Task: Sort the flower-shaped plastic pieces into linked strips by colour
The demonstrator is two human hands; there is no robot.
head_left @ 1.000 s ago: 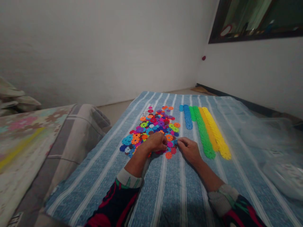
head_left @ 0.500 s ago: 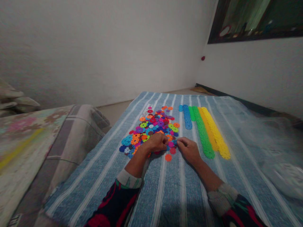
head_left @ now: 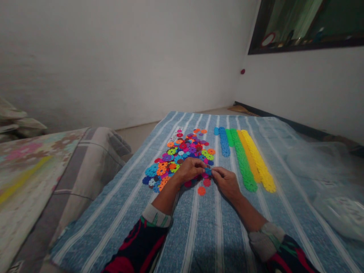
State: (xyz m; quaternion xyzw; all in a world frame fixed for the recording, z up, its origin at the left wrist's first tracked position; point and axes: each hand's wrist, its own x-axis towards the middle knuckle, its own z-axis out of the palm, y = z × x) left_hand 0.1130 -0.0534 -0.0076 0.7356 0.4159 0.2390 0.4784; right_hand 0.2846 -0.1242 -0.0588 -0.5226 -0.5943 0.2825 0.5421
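In front of me my left hand (head_left: 190,169) and my right hand (head_left: 226,182) nearly meet at the near right edge of a pile of flower-shaped plastic discs (head_left: 182,146). Between their fingertips is a blue flower-shaped disc (head_left: 208,171), pinched by my right hand. My left fingers are closed against its other side; whether they hold a second disc is hidden. Right of the pile lie joined rows of discs: a short blue row (head_left: 224,143), a long green row (head_left: 243,163), an orange row (head_left: 250,161) and a long yellow row (head_left: 260,161).
A blue-and-white striped cloth (head_left: 119,212) covers the table. One loose orange disc (head_left: 201,191) lies just below my hands. Clear plastic bags (head_left: 338,204) rest at the right. Left of the table is a surface with a grey draped cover (head_left: 76,170).
My left hand's fingers have lifted and stretched toward the right hand, reaching the blue disc. That disc has turned more to view between the hands. The joined rows stay put.
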